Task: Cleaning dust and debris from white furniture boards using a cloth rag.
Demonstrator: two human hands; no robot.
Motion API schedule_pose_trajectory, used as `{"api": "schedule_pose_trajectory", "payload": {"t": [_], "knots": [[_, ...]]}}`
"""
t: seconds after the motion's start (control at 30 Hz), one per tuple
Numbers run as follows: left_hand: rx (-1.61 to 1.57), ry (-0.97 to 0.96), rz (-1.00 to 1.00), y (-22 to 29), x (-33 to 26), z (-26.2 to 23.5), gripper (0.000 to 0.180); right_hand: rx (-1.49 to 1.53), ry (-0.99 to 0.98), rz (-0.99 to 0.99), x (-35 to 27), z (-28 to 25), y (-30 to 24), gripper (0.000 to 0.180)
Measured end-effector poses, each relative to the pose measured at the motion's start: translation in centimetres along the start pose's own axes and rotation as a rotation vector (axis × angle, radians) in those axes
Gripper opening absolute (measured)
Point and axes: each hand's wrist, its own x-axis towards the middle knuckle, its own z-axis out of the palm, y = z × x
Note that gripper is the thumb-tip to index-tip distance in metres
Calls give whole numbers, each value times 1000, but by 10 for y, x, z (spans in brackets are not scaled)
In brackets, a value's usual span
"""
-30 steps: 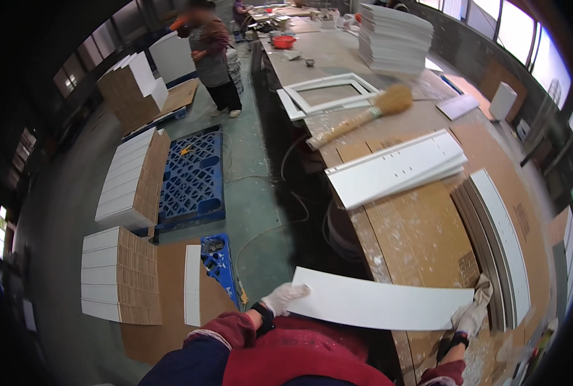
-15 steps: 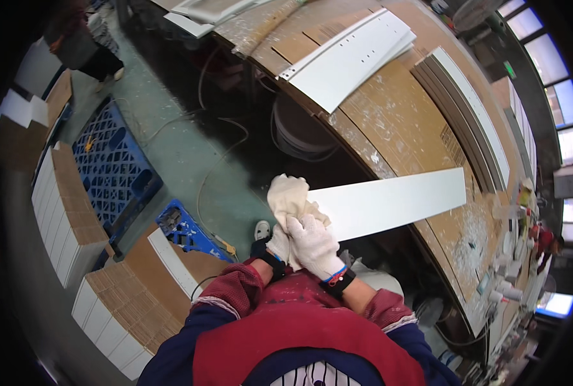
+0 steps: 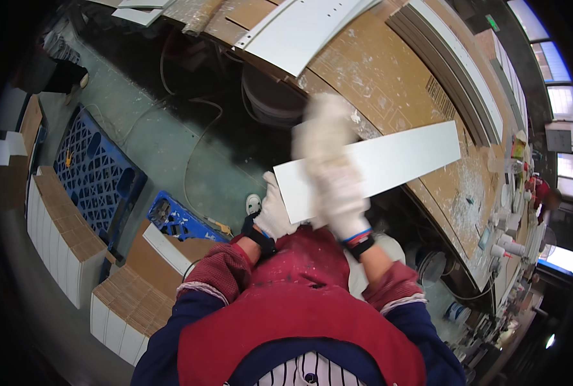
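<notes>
A long white board (image 3: 402,157) lies slanted, its far right end over the table's edge and its near end in front of my body. My left hand (image 3: 275,211), in a pale knit glove, holds that near left end, a digit extended along the edge and the other fingers partly hidden. My right hand (image 3: 342,202), gloved too, is over the board's face, smeared by motion. It grips a cream cloth (image 3: 325,128), which blurs across the board and past its upper edge.
A cardboard-covered worktable (image 3: 376,83) carries more white panels (image 3: 299,32) and a curved stack of boards (image 3: 447,71). To the left are a blue pallet (image 3: 96,174) and stacked panels (image 3: 67,238). A hose (image 3: 193,141) crosses the floor; a bucket (image 3: 270,96) sits under the table. Another person stands far left.
My hands have moved apart: the left is now at the board's end, and the right has swept right over the board with the cloth. The view has shifted too.
</notes>
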Motion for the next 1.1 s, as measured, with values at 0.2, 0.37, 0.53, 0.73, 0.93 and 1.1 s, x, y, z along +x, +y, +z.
{"api": "schedule_pose_trajectory", "payload": {"t": [0.2,0.37,0.53,0.73,0.93,1.1], "knots": [[-771,-273,-268,-7,22,-3,32,196,-341,127,0,-10,-26,31],[-1800,-65,-924,16,13,8,50,-156,-7,275,-2,-26,125,31],[-1762,-148,-817,22,27,3,51,-326,145,611,-60,-75,319,28],[-1649,-101,-889,17,22,1,51,-307,140,1275,-73,-111,402,44],[-670,-67,-469,-63,-47,-18,28,-27,260,1298,-94,-140,391,46],[84,252,-296,-34,-55,-85,36,939,664,1111,-48,-176,307,33]]}}
